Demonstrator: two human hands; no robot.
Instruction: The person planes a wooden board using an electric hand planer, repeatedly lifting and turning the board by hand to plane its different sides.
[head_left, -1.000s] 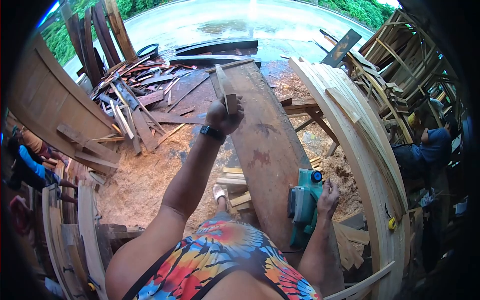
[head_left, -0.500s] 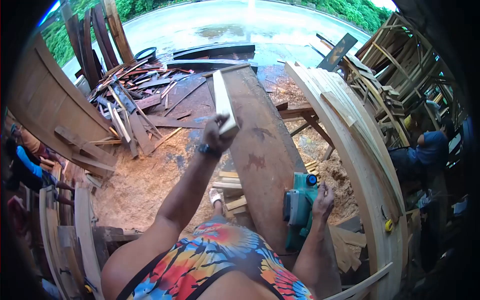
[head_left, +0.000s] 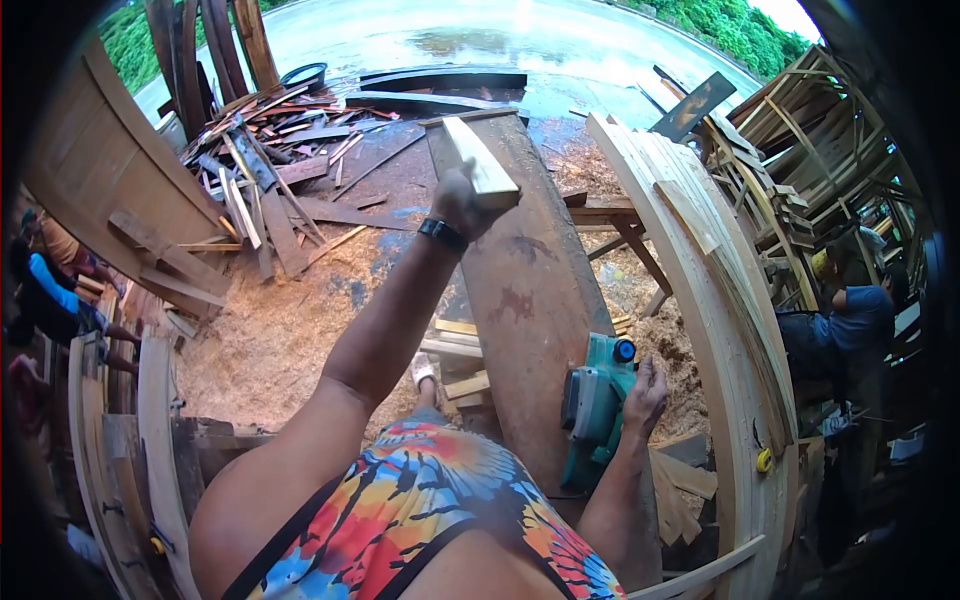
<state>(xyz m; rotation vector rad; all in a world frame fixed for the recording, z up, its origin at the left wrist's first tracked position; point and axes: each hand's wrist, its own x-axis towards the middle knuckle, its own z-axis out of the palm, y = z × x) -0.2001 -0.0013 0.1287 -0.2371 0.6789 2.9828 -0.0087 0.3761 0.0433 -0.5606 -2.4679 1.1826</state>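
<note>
Beyond the board (head_left: pixel 484 165) in left hand (head_left: pixel 464 206), dark tub (head_left: pixel 305 79), contents unclear

We see teal green on the planer (head_left: pixel 598 405), bright blue ringed with black on its knob (head_left: pixel 624 350), pale cream on the wood piece (head_left: pixel 481 160). Our top (head_left: pixel 430 478) mixes red, orange, yellow and blue with black streaks; the plank (head_left: pixel 545 335) is brown, blotched reddish.

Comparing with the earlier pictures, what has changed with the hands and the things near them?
The left hand has turned the wood piece so its broad pale face shows, then moved it farther forward. Nothing was picked up or released. The right hand stays beside the green planer, which remains on the wide board.
</note>
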